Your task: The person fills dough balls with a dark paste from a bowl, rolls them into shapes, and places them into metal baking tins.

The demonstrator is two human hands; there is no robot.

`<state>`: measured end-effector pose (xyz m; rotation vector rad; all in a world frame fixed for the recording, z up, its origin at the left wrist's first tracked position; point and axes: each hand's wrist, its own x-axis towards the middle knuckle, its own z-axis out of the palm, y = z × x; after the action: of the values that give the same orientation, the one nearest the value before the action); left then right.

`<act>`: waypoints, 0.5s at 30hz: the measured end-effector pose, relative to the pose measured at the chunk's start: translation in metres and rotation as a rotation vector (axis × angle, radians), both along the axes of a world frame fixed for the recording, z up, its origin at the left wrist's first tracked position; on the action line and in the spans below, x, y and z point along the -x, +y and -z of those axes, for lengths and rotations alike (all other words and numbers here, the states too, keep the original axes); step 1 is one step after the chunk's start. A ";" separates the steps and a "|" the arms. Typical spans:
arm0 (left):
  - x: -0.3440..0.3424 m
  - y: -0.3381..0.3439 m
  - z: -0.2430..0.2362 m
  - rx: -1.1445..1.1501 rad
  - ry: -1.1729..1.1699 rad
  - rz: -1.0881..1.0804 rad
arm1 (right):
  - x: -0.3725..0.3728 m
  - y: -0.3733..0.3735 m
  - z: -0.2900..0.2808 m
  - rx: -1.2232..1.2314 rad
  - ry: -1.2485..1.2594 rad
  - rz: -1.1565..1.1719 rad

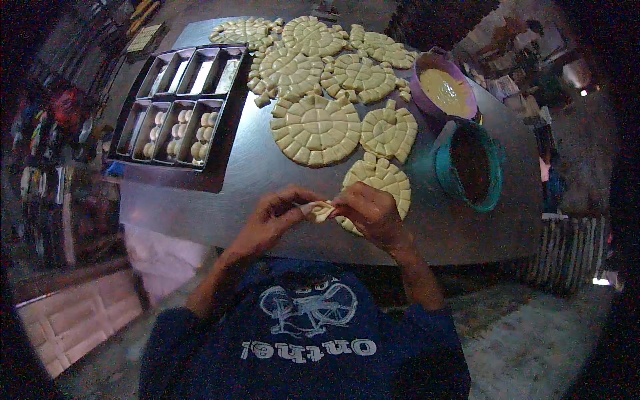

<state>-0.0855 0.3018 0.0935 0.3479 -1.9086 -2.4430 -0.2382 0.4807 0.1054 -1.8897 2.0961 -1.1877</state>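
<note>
Between my two hands, just over the near side of the metal table, is a small folded piece of pale dough [323, 211]. My left hand [283, 212] pinches its left side with thumb and fingers. Closed on the right side of the same piece is my right hand [368, 210], which partly covers a scored round of dough [381, 175] lying beneath. Farther back sits a large dough round [316, 130], cut into segments around a gridded middle. A smaller scored round [389, 133] touches its right side.
At the left of the metal table [253, 230] stands a dark rack of loaf tins [179, 107]; several near compartments hold dough balls. More scored rounds [288, 70] cover the back. On the right are a purple bowl [443, 90] of yellowish liquid and a teal basin [495, 167] with dark contents.
</note>
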 end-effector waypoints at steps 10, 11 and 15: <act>0.001 0.002 0.020 -0.711 -0.223 -0.230 | -0.031 -0.024 -0.003 0.091 0.270 0.079; 0.001 0.001 0.022 -0.738 -0.214 -0.254 | -0.039 -0.026 -0.003 0.077 0.251 0.140; 0.000 -0.001 0.035 -0.747 -0.199 -0.294 | -0.066 -0.037 0.008 0.117 0.236 0.339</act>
<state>-0.0855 0.3008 0.0584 0.8338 -0.8086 -2.8715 -0.1721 0.4432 0.0974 -1.8533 2.6113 -1.2210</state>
